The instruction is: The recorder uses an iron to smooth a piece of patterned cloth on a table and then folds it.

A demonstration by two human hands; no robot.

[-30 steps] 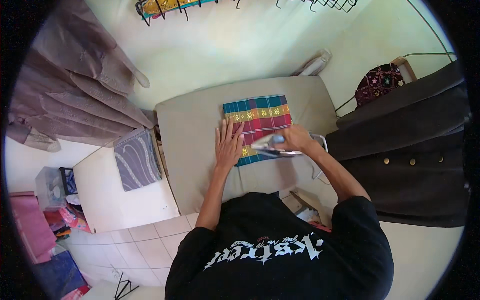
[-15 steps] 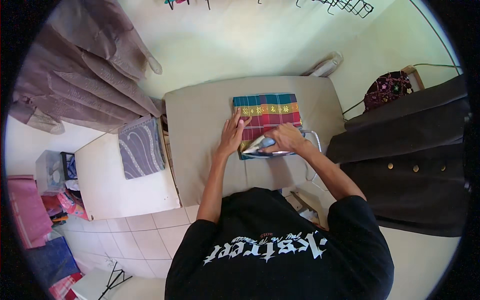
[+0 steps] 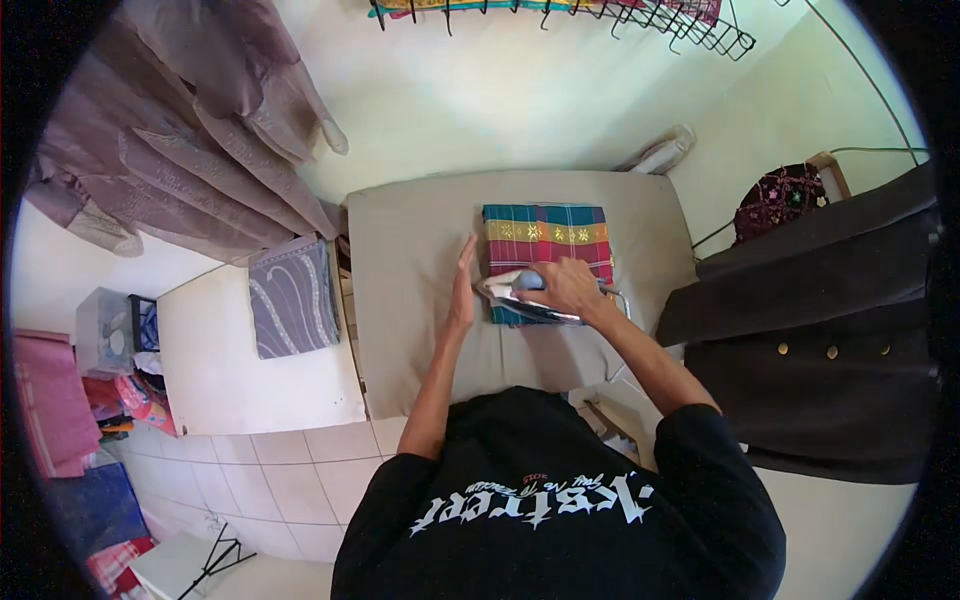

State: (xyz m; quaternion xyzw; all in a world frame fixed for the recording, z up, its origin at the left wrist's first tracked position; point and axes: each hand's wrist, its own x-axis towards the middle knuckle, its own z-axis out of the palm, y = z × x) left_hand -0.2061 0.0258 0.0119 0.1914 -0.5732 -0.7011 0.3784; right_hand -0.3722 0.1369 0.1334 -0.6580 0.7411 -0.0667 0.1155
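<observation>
A folded plaid cloth [image 3: 548, 237] in green, red and yellow lies on the beige padded board [image 3: 410, 250]. My right hand [image 3: 570, 288] is closed round the handle of a clothes iron [image 3: 524, 303], whose tip points left. The iron is over the near part of the cloth; I cannot tell whether its plate touches or is lifted. My left hand [image 3: 463, 288] holds nothing. It stands edge-on just left of the cloth and the iron's tip, with its fingers stretched out.
Left of the board stands a white table [image 3: 250, 390] with a folded grey patterned cloth [image 3: 293, 300]. Mauve garments [image 3: 200, 130] hang at the far left and dark garments [image 3: 800, 290] at the right. A black wire rack [image 3: 690, 28] is on the wall above. The iron's cord [image 3: 622, 372] runs down at right.
My left hand has come off the cloth and turned edge-on beside it. My right hand still grips the iron near the cloth's near edge. The whole view has shifted slightly.
</observation>
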